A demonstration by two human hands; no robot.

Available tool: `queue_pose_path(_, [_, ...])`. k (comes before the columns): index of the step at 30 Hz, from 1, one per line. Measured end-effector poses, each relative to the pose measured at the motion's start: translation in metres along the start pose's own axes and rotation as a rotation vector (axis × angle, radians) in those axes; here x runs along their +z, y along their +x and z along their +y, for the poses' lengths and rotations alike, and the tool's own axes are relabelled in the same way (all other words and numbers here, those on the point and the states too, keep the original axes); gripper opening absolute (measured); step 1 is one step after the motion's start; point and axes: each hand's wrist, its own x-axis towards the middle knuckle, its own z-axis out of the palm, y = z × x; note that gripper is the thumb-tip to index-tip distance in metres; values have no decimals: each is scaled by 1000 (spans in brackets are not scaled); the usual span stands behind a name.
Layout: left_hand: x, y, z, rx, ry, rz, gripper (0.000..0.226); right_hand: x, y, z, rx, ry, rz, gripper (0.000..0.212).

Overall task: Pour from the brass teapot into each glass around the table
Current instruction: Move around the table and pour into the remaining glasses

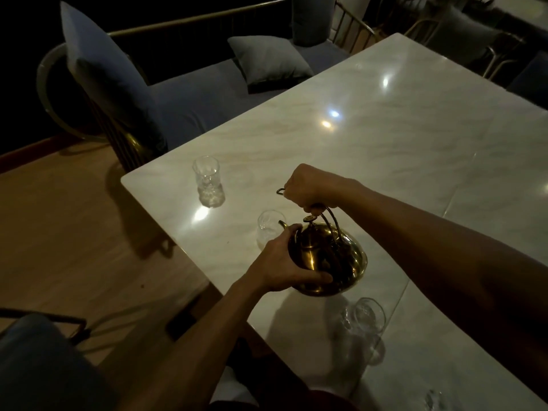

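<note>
The brass teapot (323, 256) hangs tilted above the marble table (400, 149), its spout pointing left over a clear glass (268, 229) near the table's left edge. My right hand (305, 188) grips the teapot's arched handle from above. My left hand (281, 262) cups the pot's lower side, fingers curled around the body. A second glass (208, 180) stands farther back by the table's corner. A third glass (366, 327) stands closer to me, below the pot. No stream is discernible in the dim light.
A bench with grey cushions (267, 59) runs along the table's far left side, with a gold-framed chair (98, 93) at its end. Another chair's arm (38, 345) sits at lower left. Part of a further glass (434, 400) shows at the bottom edge. Wooden floor lies left.
</note>
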Motion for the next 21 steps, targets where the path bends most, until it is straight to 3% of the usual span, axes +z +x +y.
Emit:
queue_pose_path(11, [-11, 3, -4, -12, 8, -27, 102, 4, 15, -9, 6, -31, -22, 24])
queue_pose_path(16, [-11, 5, -3, -14, 13, -44, 102, 3, 16, -6, 6, -30, -12, 11])
queue_pose_path(21, [-12, 7, -2, -15, 16, -68, 102, 3, 16, -1, 9, -4, 11, 12])
